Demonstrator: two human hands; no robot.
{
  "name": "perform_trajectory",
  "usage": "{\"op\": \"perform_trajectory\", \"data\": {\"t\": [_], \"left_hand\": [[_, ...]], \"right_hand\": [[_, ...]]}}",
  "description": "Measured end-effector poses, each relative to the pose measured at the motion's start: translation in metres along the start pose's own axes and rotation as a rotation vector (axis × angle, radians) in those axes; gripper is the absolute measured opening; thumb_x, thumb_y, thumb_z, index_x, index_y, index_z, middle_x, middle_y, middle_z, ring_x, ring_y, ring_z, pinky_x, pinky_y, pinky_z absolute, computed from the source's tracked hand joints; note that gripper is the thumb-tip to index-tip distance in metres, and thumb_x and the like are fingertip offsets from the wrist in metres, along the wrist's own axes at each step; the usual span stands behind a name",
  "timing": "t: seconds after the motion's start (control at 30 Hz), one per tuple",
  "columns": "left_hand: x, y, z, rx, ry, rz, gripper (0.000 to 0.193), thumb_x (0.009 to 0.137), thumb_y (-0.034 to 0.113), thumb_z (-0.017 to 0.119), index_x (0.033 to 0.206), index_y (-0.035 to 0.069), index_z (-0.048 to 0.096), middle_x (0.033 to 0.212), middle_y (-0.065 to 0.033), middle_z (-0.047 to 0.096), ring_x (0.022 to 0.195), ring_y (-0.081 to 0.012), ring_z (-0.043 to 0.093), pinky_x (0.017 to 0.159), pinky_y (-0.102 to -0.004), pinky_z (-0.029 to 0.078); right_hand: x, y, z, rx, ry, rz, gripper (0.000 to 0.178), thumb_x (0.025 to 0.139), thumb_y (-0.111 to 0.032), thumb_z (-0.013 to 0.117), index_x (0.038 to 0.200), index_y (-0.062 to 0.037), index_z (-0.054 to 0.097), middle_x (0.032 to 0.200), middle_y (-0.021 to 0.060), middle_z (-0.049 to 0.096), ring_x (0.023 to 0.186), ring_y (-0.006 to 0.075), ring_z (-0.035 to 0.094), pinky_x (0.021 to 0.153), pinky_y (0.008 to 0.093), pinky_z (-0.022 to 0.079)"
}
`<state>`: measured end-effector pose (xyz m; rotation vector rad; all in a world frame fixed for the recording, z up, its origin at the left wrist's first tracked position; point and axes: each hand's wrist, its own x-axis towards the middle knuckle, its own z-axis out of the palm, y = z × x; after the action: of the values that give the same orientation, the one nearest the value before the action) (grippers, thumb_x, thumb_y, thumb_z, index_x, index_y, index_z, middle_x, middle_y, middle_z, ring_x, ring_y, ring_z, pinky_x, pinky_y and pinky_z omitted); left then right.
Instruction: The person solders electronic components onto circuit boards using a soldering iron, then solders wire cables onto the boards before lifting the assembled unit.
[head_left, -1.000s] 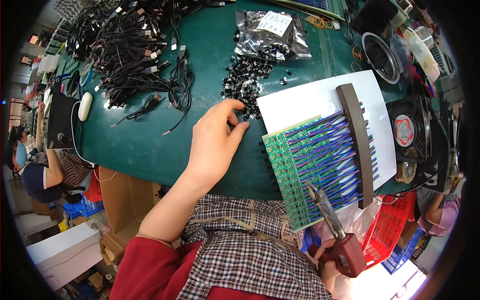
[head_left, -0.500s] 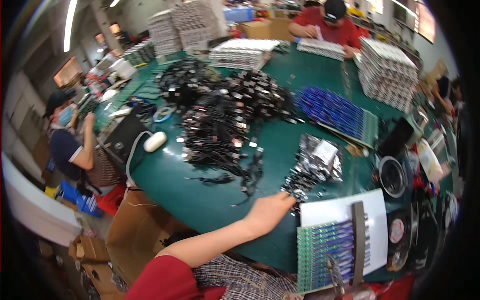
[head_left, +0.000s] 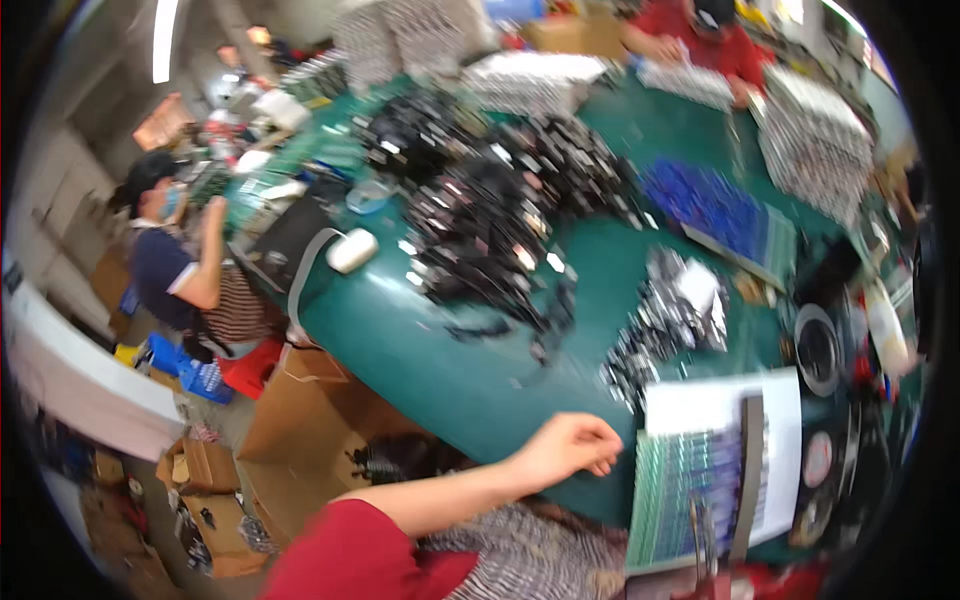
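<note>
A tangled heap of glossy black cables lies on the smooth green surface. Nearer, the left hand curls its fingers inward; blur hides whether they pinch anything. Small shiny parts scatter just beyond it. Right beside it lies the ribbed green circuit-board panel, under a slim metal soldering iron; a straight dark bar crosses flat white sheeting.

Blurred left fingers, contents unclear, and soldering iron cut off below.
</note>
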<state>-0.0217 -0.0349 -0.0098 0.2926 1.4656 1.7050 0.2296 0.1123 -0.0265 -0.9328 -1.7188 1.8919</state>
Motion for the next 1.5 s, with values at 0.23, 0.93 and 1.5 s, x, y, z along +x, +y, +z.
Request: {"op": "perform_trajectory", "data": {"t": [0.23, 0.93, 1.5], "left_hand": [[-0.042, -0.016, 0.048, -0.057, -0.123, -0.170, 0.017, 0.092, -0.002, 0.052, 0.108, -0.005, 0.056, 0.091, -0.0134, 0.066, 0.082, -0.0175, 0.066, 0.073, -0.0274, 0.054], [-0.032, -0.024, 0.074, 0.216, 0.049, -0.062, 0.017, 0.088, -0.004, 0.053, 0.096, 0.002, 0.039, 0.077, -0.0080, 0.061, 0.071, -0.0107, 0.061, 0.061, -0.0247, 0.048], [-0.030, -0.023, 0.075, 0.261, 0.033, -0.125, 0.016, 0.089, -0.006, 0.046, 0.090, 0.006, 0.035, 0.082, -0.0058, 0.055, 0.074, -0.0110, 0.058, 0.067, -0.0248, 0.048]], "right_hand": [[-0.058, -0.011, -0.040, 0.113, 0.057, 0.097, 0.061, 0.073, -0.041, 0.076, 0.108, 0.0039, 0.054, 0.072, 0.0066, 0.058, 0.061, 0.0169, 0.057, 0.057, 0.0272, 0.046], [-0.058, -0.012, -0.055, -0.159, -0.160, 0.135, 0.046, 0.072, -0.046, 0.071, 0.085, -0.0030, 0.064, 0.064, -0.0002, 0.064, 0.055, 0.0143, 0.060, 0.055, 0.0246, 0.046], [-0.075, 0.031, -0.081, -0.356, -0.238, -0.094, 0.051, 0.076, -0.035, 0.073, 0.107, 0.0009, 0.055, 0.067, 0.0032, 0.064, 0.059, 0.0179, 0.063, 0.058, 0.0274, 0.049]]}}
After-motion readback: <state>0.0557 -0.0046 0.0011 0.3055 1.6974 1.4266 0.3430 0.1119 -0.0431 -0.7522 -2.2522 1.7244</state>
